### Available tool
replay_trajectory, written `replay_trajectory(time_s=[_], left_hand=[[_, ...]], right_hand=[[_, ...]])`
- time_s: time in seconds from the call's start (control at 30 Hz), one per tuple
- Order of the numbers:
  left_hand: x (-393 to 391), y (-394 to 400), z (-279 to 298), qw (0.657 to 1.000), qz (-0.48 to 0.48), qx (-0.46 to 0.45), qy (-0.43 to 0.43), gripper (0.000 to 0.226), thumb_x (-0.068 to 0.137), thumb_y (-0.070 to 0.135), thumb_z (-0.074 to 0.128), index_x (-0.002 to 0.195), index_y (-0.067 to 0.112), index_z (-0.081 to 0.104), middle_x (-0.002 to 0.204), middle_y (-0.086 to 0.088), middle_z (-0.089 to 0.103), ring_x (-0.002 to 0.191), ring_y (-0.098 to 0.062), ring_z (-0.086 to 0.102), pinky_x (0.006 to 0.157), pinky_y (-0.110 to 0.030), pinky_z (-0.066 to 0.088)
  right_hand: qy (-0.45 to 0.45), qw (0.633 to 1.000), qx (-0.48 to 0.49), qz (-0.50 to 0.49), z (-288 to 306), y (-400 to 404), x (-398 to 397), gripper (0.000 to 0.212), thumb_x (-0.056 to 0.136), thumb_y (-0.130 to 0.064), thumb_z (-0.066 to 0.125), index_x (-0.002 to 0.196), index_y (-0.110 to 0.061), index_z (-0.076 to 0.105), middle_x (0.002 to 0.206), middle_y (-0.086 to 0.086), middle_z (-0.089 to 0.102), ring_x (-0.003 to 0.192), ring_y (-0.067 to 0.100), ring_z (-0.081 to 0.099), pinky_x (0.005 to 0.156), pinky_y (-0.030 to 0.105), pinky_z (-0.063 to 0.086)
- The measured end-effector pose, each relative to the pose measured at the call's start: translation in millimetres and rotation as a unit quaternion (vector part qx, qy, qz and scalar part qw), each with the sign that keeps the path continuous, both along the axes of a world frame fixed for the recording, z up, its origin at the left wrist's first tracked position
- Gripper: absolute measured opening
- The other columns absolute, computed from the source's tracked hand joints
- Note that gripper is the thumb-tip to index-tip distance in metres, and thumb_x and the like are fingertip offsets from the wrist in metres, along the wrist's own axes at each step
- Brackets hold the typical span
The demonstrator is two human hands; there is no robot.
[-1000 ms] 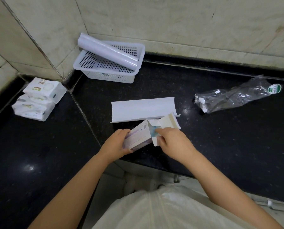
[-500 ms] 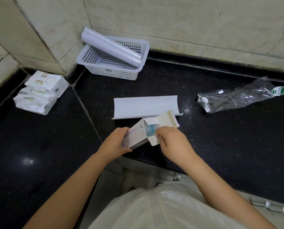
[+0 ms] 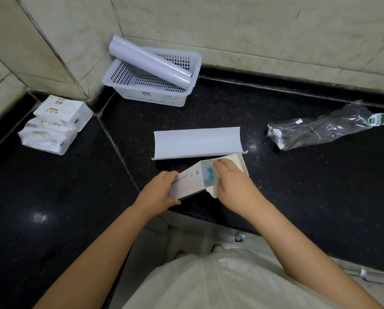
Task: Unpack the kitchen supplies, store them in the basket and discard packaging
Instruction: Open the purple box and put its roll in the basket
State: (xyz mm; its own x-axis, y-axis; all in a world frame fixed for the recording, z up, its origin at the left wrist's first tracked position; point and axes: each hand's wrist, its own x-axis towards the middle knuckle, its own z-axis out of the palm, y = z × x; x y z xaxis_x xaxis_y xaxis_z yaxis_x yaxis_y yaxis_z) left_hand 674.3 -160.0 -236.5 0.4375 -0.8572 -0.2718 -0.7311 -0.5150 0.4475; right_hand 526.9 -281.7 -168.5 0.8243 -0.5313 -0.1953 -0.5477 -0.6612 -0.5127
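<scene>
My left hand (image 3: 158,190) grips the closed end of a white cardboard box (image 3: 187,182) just above the counter's front edge. The box's far end stands open with its flaps spread. My right hand (image 3: 232,185) has its fingertips at that opening, on a bluish packet (image 3: 209,173) inside. Behind the box a curled white paper sheet (image 3: 196,141) lies on the counter. A white perforated basket (image 3: 152,84) sits in the back corner with a white roll (image 3: 149,61) resting across its rim.
An empty clear plastic wrapper (image 3: 320,129) with a green sticker lies at the right on the black counter (image 3: 298,186). Two or three white tissue packs (image 3: 55,124) are stacked at the left. Tiled walls close the back and left sides.
My right hand has moved from the box's lower flap up into the open end, its fingers now on the bluish packet. The left hand keeps its hold on the box.
</scene>
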Motion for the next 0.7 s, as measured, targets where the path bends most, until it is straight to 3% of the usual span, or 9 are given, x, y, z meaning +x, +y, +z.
replay_trajectory(time_s=[0.13,0.27,0.37,0.43,0.6,0.7], left_hand=[[0,1,1,1.0,-0.009,-0.002,0.002,0.066,0.077,0.022,0.074,0.133,0.017,0.04,0.133,-0.002,0.046,0.117,-0.016,0.047,0.092,-0.025,0.04],[0,0,2,1.0,-0.013,-0.002,0.01,0.067,0.077,0.02,0.075,0.134,0.016,0.04,0.133,-0.003,0.047,0.118,-0.016,0.047,0.092,-0.021,0.037],[1,-1,3,1.0,-0.012,-0.004,0.018,0.068,0.076,0.019,0.075,0.134,0.016,0.04,0.131,-0.002,0.047,0.117,-0.016,0.047,0.09,-0.019,0.035],[1,-1,3,1.0,-0.007,-0.003,0.021,0.068,0.076,0.019,0.075,0.133,0.017,0.04,0.132,-0.002,0.047,0.117,-0.015,0.047,0.091,-0.021,0.037],[2,-3,3,1.0,-0.005,0.004,0.018,0.066,0.076,0.021,0.075,0.131,0.017,0.04,0.131,-0.001,0.046,0.116,-0.015,0.048,0.088,-0.02,0.036],[1,-4,3,1.0,-0.01,0.009,0.015,0.066,0.076,0.021,0.075,0.132,0.018,0.04,0.131,-0.001,0.046,0.116,-0.015,0.047,0.09,-0.022,0.039]], right_hand=[[0.019,1.0,-0.007,-0.02,-3,-9,7,0.041,0.083,0.004,0.036,0.122,-0.005,0.045,0.13,0.009,0.044,0.099,0.033,0.054,0.073,0.039,0.049],[0.02,0.999,0.014,-0.033,-6,-19,16,0.028,0.086,-0.002,0.036,0.108,-0.002,0.054,0.116,0.014,0.053,0.099,0.032,0.053,0.079,0.037,0.045],[-0.022,0.999,0.043,-0.023,-7,-28,16,0.018,0.087,-0.007,0.042,0.092,0.001,0.058,0.091,0.011,0.054,0.086,0.023,0.048,0.072,0.028,0.037],[-0.013,0.998,0.06,0.002,-8,-31,12,0.021,0.085,-0.013,0.052,0.101,-0.003,0.059,0.097,0.007,0.053,0.088,0.019,0.049,0.075,0.025,0.036],[0.014,1.0,0.009,0.027,-10,-28,6,0.053,0.08,-0.036,0.061,0.126,-0.016,0.048,0.13,0.003,0.054,0.116,0.019,0.051,0.092,0.031,0.042],[0.027,0.999,0.016,0.02,-11,-28,9,0.052,0.075,-0.041,0.064,0.119,-0.016,0.054,0.122,0.004,0.061,0.107,0.022,0.056,0.082,0.032,0.046]])
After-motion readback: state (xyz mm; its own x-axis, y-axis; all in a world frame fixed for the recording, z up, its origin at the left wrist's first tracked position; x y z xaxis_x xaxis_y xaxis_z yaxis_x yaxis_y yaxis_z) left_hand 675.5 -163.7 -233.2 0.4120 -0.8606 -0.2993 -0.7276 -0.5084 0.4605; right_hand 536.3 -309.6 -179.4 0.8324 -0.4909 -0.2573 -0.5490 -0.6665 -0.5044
